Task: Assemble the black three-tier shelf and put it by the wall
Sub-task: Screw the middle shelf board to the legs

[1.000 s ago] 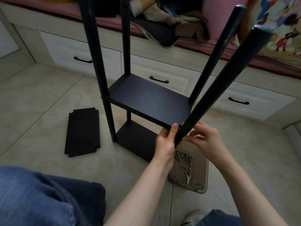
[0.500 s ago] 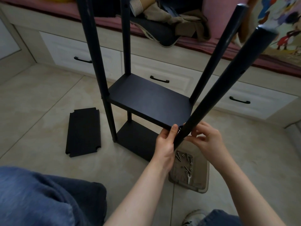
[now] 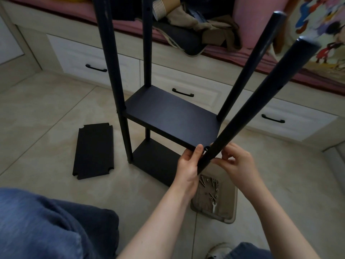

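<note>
Firstly, bring the tilted post upright before tightening. The left hand grips the near corner of the middle board; the right hand pinches the tilted post at that joint. The shelf stands on the floor, before the drawers

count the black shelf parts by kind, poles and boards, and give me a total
upright poles: 4
fitted boards: 2
loose board on the floor: 1
total: 7
</note>
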The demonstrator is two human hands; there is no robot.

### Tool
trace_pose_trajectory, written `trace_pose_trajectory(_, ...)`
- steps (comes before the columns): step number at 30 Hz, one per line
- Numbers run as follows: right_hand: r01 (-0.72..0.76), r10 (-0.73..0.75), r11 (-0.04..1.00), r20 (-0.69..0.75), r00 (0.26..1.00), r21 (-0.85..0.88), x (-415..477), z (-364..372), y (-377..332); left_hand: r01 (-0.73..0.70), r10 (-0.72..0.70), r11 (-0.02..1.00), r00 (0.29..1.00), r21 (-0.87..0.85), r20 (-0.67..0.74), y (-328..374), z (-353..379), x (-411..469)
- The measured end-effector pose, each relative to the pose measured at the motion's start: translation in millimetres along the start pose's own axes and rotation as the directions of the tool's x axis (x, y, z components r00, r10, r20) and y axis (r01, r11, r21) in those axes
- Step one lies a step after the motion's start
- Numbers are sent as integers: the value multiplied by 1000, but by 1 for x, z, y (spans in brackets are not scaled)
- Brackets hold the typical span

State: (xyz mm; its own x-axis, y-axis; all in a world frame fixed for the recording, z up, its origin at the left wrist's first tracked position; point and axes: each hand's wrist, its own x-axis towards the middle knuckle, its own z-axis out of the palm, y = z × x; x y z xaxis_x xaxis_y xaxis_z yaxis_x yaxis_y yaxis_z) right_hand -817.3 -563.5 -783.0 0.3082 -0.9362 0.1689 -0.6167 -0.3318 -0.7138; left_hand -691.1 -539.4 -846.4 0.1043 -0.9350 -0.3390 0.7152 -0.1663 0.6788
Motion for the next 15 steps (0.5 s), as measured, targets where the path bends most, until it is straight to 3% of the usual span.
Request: trace_pose_trajectory(15, 73, -73, 997, -61, 996, -3, 1, 3, 7, -13, 15, 998, 999, -56, 32, -1, -2, 2)
